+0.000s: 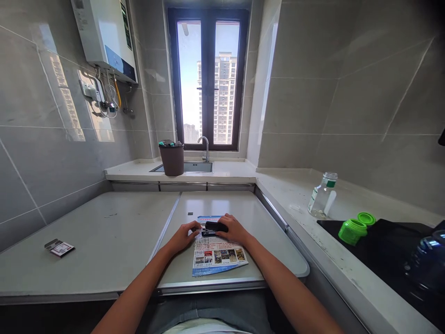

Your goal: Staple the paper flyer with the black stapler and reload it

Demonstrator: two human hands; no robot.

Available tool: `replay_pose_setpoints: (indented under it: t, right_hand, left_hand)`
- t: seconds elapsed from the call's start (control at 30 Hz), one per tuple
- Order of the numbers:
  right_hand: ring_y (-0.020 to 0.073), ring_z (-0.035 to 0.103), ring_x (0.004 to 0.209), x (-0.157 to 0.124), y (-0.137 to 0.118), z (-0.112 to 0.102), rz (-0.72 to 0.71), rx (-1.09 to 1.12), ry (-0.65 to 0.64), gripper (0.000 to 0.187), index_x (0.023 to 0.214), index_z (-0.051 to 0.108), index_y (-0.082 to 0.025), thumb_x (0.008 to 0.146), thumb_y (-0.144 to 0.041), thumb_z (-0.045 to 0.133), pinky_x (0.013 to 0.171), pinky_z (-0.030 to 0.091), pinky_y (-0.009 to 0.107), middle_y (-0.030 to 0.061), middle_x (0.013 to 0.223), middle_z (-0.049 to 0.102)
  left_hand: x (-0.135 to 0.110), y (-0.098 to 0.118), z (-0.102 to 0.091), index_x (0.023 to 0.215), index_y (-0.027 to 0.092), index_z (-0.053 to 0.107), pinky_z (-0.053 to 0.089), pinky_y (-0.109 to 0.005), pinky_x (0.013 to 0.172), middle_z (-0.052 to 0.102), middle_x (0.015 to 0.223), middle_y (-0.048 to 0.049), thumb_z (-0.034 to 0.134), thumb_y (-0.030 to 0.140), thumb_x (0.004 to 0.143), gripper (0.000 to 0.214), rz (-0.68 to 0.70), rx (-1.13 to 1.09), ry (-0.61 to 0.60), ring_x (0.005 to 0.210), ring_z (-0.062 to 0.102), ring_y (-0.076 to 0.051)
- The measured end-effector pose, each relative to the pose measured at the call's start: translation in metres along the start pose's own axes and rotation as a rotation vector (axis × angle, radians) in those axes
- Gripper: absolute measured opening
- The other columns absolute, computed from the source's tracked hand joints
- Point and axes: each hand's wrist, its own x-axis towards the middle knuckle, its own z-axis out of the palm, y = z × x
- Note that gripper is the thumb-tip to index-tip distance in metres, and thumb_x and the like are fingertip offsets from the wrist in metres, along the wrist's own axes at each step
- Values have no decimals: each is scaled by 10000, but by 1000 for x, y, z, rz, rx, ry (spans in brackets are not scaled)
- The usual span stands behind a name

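Observation:
A black stapler (216,227) lies on a printed leaflet (219,260) on the light table. My right hand (232,229) is wrapped over its right end and grips it. At its left end, where a silver metal part shows, my left hand (186,234) pinches with thumb and forefinger; exactly what part sits between those fingertips is too small to see. Just beyond the leaflet lies a short dark strip (190,213), which looks like a row of staples. Over on the left of the table rests a small opened box (60,248) with a printed label.
A metal seam (167,222) divides the table. Behind it, a brown bin (172,160) stands at the sink (198,167). The right-hand counter holds a clear glass bottle (322,197), a green jar (352,231) with its lid open, and a dark transparent container (426,262).

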Motion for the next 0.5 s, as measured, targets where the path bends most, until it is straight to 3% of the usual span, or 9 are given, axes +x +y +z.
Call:
replay_pose_setpoints:
  t: [0.23,0.37,0.5]
  right_hand:
    - [227,693,968,0,-8,0,-88,-116,40,260,1141,666,-202,970,-345,800,880,484,333,65,1060,771]
    - [216,703,942,0,-11,2,-143,-146,19,199,1144,678,-214,986,-305,757,844,474,322,66,1082,778]
    - [240,681,1017,2,-13,1,-281,-273,79,276,1254,676,-201,988,-263,721,884,491,369,109,1201,769]
  left_hand:
    - [7,-13,-1,1078,190,706,526,-337,893,741,1049,-66,726,436,966,272,-39,-204,112,988,682,-219]
    - [10,-24,6,998,170,717,556,-327,812,740,945,-46,898,551,807,463,-195,-511,83,874,699,-198]
    - [10,-31,11,1031,171,691,612,-339,756,764,950,-64,954,640,708,627,-291,-668,83,868,745,-217]
